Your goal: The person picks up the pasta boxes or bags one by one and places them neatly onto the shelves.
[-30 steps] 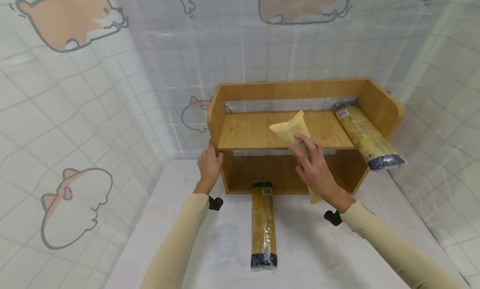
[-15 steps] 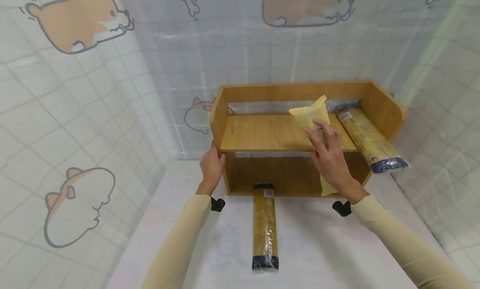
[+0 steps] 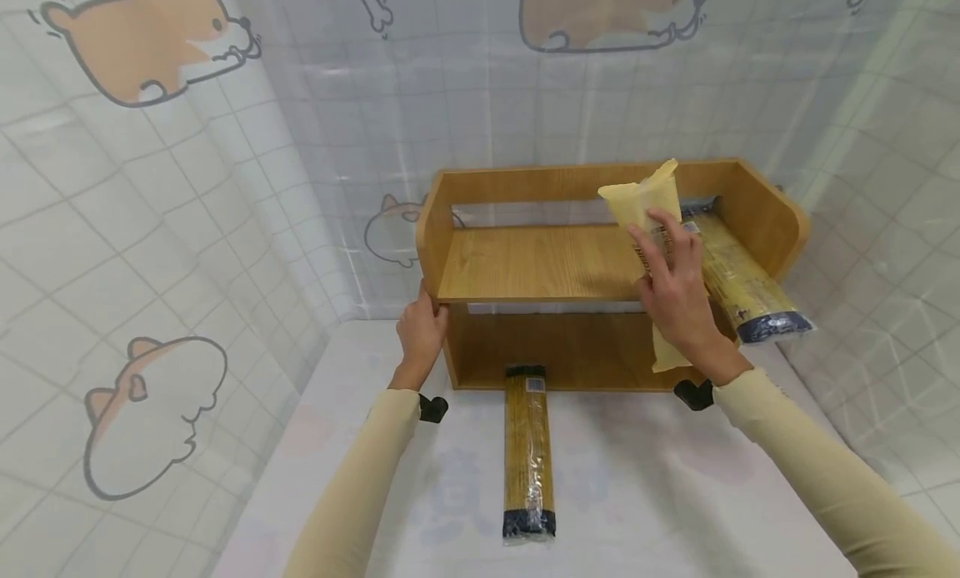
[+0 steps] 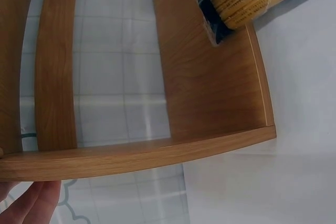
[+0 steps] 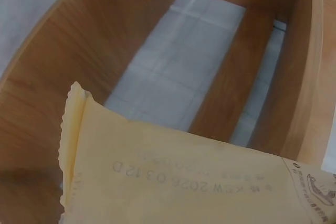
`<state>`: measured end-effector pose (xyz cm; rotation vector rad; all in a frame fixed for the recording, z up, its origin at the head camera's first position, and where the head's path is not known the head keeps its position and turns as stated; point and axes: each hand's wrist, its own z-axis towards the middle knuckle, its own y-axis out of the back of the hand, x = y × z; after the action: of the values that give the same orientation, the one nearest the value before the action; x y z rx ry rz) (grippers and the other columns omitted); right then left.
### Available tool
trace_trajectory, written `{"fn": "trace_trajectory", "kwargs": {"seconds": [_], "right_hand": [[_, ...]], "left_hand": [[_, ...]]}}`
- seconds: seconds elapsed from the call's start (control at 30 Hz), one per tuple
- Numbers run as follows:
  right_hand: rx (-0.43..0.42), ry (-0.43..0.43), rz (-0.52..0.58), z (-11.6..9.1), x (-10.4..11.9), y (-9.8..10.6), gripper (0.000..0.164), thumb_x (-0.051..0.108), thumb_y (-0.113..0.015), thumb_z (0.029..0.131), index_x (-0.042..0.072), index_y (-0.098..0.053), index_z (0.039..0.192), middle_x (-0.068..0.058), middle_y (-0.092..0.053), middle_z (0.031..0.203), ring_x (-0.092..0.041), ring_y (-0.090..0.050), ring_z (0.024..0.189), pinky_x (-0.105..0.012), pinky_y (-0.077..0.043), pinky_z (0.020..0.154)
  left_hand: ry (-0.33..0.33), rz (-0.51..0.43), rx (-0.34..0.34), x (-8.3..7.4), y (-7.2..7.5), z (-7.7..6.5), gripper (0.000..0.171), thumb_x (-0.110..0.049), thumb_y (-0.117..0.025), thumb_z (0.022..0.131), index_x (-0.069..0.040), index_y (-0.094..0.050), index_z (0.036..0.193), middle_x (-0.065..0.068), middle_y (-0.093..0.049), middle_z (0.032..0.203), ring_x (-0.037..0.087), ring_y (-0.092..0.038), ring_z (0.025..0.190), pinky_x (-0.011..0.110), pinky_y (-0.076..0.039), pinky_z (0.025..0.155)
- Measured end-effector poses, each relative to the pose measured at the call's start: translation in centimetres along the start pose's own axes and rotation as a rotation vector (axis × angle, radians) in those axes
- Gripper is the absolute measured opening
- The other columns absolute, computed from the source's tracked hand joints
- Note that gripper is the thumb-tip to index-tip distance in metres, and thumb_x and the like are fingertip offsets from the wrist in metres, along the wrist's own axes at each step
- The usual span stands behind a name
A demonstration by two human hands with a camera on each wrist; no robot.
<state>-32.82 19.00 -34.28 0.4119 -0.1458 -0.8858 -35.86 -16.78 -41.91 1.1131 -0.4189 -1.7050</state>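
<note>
My left hand (image 3: 422, 332) grips the left side panel of a small two-tier wooden shelf (image 3: 525, 261). In the left wrist view, its fingers (image 4: 42, 203) lie on the outer side of that panel. A long pale-yellow paper packet (image 3: 637, 199) is in my right hand (image 3: 678, 299), held tilted in front of the upper tier's right part. Crimped at one end, the packet (image 5: 184, 182) shows a printed date in the right wrist view. Beside it, a clear-wrapped pack of spaghetti (image 3: 750, 274) with dark ends lies on the upper tier, its near end jutting past the board.
A second spaghetti pack (image 3: 528, 445) lies lengthwise on the white table (image 3: 360, 495), its far end at the lower tier's front edge. Tile-patterned sheeting (image 3: 480, 103) with cartoon dogs surrounds the table at the back and sides.
My right hand has carried the yellow packet rightward and slightly up, so it now overlaps the spaghetti pack on the upper tier. My left hand has stayed on the side panel.
</note>
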Motion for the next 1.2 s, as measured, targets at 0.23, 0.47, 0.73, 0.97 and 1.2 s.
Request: {"fn": "trace_trajectory", "kwargs": {"seconds": [0.23,0.47,0.73,0.97,1.2], "right_hand": [[0.016,-0.036,-0.046,0.6,-1.5,0.6,0.07,-0.012,-0.048,0.067,0.013,-0.043,0.132,-0.013,-0.029,0.145,-0.041,-0.034,0.107,-0.047,-0.028,0.084],[0.04,-0.07,-0.074,0.6,-2.6,0.8,0.069,-0.011,-0.047,0.069,0.014,-0.042,0.134,-0.013,-0.026,0.146,-0.042,-0.033,0.111,-0.049,-0.028,0.086],[0.08,-0.096,-0.094,0.5,-3.1,0.4,0.065,-0.009,-0.048,0.074,0.014,-0.04,0.135,-0.011,-0.022,0.148,-0.042,-0.031,0.114,-0.051,-0.027,0.09],[0.049,-0.116,-0.102,0.5,-3.7,0.1,0.062,-0.01,-0.046,0.073,0.011,-0.043,0.132,-0.014,-0.026,0.146,-0.044,-0.034,0.105,-0.052,-0.027,0.089],[0.122,-0.184,-0.092,1.1,-4.2,-0.1,0.062,-0.007,-0.05,0.075,0.013,-0.04,0.133,-0.012,-0.025,0.146,-0.042,-0.036,0.106,-0.051,-0.026,0.09]], "left_hand": [[-0.002,0.002,-0.001,0.1,0.2,0.0,0.038,-0.022,-0.051,0.084,-0.014,-0.046,0.121,0.017,-0.068,0.078,0.034,-0.064,0.067,0.047,-0.045,0.054],[-0.01,-0.011,-0.006,0.1,0.2,0.1,0.036,-0.021,-0.051,0.084,-0.012,-0.047,0.119,0.016,-0.068,0.078,0.032,-0.065,0.066,0.046,-0.045,0.052],[0.0,-0.022,0.001,0.0,0.1,0.0,0.034,-0.023,-0.051,0.085,-0.014,-0.047,0.118,0.015,-0.068,0.078,0.031,-0.064,0.065,0.045,-0.044,0.052],[0.0,-0.026,0.014,-0.2,-0.1,-0.1,0.035,-0.022,-0.05,0.083,-0.014,-0.047,0.117,0.015,-0.068,0.079,0.031,-0.064,0.066,0.046,-0.045,0.053],[-0.007,-0.024,-0.009,0.0,0.1,-0.1,0.035,-0.02,-0.051,0.083,-0.011,-0.048,0.117,0.015,-0.068,0.078,0.031,-0.064,0.066,0.046,-0.045,0.053]]}}
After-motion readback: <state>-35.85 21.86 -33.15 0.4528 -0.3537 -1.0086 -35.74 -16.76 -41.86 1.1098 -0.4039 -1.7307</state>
